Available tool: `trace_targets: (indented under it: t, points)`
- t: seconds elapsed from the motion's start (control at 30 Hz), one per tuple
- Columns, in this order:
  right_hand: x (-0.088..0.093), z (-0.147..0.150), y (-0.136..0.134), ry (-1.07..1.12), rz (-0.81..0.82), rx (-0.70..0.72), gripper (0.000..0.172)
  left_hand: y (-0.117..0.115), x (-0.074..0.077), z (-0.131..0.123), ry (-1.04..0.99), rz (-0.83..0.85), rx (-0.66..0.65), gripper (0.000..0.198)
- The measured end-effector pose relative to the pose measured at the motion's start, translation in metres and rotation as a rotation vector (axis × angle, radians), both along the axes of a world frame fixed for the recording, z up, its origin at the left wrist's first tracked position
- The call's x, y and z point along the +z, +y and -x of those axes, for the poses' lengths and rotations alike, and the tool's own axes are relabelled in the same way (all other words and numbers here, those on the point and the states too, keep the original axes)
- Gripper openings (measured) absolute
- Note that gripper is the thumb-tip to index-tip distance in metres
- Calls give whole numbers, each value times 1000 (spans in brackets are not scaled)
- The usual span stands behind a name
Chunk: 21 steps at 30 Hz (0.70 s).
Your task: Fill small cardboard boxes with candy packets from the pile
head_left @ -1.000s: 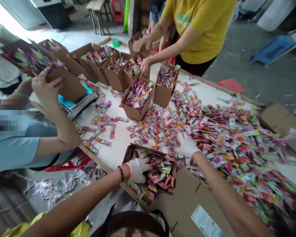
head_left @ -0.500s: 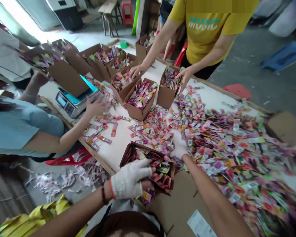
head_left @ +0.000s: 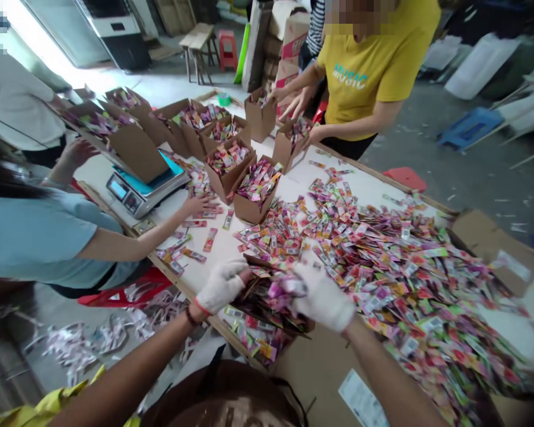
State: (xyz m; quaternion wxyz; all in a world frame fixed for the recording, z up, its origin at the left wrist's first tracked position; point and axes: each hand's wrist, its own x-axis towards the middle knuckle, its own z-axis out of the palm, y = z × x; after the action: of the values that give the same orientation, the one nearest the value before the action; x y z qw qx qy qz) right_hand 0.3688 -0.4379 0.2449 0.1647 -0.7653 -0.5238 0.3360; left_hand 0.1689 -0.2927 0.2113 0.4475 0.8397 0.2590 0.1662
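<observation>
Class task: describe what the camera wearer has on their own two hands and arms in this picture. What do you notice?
Both hands wear white knitted cotton work gloves: left hand, right hand. The left glove has a red cuff edge, with a dark beaded bracelet behind it. Both forearms are bare, with no sleeves showing.

A small packing workshop: several people stand around a long white worktable (head_left: 289, 188) heaped with colourful sachets (head_left: 409, 279), open brown cardboard boxes (head_left: 253, 193), a digital weighing scale (head_left: 140, 193), bare concrete floor (head_left: 463, 172).
</observation>
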Motion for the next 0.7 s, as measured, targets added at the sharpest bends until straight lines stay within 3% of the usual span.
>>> trace_targets:
  t: [0.07,0.13,0.2,0.27,0.3,0.43,0.53,0.6,0.7]
  points:
    - [-29,36,17,-173,135,87,60,10,4,16,-27,-38,195,30]
    - [-55,54,27,-202,223,101,70,14,2,26,-12,-53,179,26]
    - [-64,54,26,-165,265,121,86,13,-6,31,23,-11,111,23]
    - [-60,46,16,-138,275,180,100,11,-18,36,71,37,150,21]
    - [-56,43,10,-148,252,203,98,10,-25,38,95,64,204,22]
    - [-51,52,-5,-273,142,265,45,2,-52,43,146,234,384,33]
    - [-50,62,-4,-222,218,362,44,-7,-60,34,218,239,301,52]
    - [-38,55,-3,-171,215,388,45,-10,-58,25,338,175,229,62]
    - [-16,22,-5,-265,40,210,40,3,-51,11,474,77,142,69]
